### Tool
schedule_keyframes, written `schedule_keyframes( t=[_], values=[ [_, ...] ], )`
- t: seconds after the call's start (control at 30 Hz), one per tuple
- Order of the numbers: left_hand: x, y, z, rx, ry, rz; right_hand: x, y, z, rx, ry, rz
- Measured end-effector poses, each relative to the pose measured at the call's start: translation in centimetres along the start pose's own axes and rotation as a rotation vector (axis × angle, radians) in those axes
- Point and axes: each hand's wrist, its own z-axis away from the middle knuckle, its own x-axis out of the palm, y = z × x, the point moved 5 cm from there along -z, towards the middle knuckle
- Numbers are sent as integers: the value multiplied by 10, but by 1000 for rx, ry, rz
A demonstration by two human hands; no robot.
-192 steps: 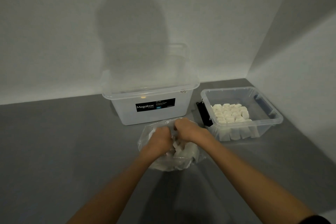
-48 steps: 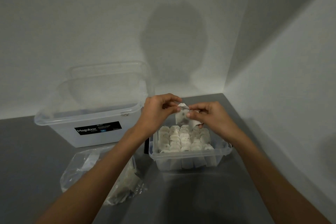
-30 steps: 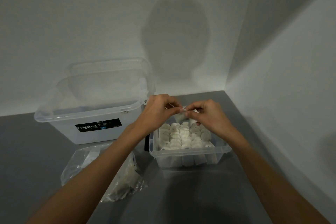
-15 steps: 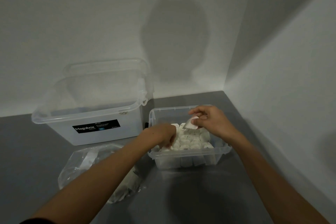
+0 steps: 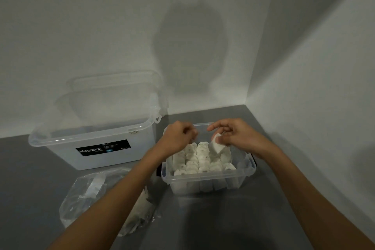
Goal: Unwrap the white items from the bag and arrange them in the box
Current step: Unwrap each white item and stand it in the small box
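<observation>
The right hand pinches one small white soft-looking block in a narrow grip, just above the small clear plastic box. It looks light and squashy, best held gently by its sides. The left hand is curled; whether its grip holds anything I cannot tell. Roughly twenty blocks fill the box; one crumpled clear plastic bag lies on the grey surface.

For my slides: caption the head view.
Right hand holds a white item over the box; left hand curled alongside, bag nearby.
</observation>
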Motion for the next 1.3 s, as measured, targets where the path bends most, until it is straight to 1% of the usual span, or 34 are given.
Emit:
schedule_keyframes(
  t=[0.03,0.1,0.13,0.17,0.23,0.3,0.43,0.53,0.63,0.73,0.83,0.9,1.1,1.3],
  values=[
    [-1,5,4,-27,-91,138,0,-5,0,-13,-25,27],
    [3,14,15,-80,-307,287,-1,-14,-1,-39,-53,41],
    [6,17,19,-84,-368,323,-2,-17,-2,-48,-61,42],
    [8,18,20,-75,-390,343,-1,-21,-3,-55,-71,42],
    [11,18,20,-62,-363,373,0,-27,-4,-67,-95,6],
    [11,15,18,-86,-305,442,0,-33,-4,-84,-100,-38],
    [5,7,15,-112,-216,513,-8,-37,-3,-104,47,9],
    [2,5,15,-115,-184,540,-10,-36,-3,-118,140,36],
    [0,5,15,-115,-159,586,-7,-36,-3,-136,226,118],
    [-1,6,17,-109,-155,600,0,-35,-8,-151,268,136],
    [-2,5,21,-101,-167,600,1,-34,-11,-136,307,102],
    [-5,1,24,-107,-168,597,2,-34,-11,-104,284,26],
    [-12,-7,31,-121,-187,612,10,-31,-11,2,136,-148],
    [-12,-10,34,-140,-157,664,12,-34,-11,22,120,-243]
  ],
)
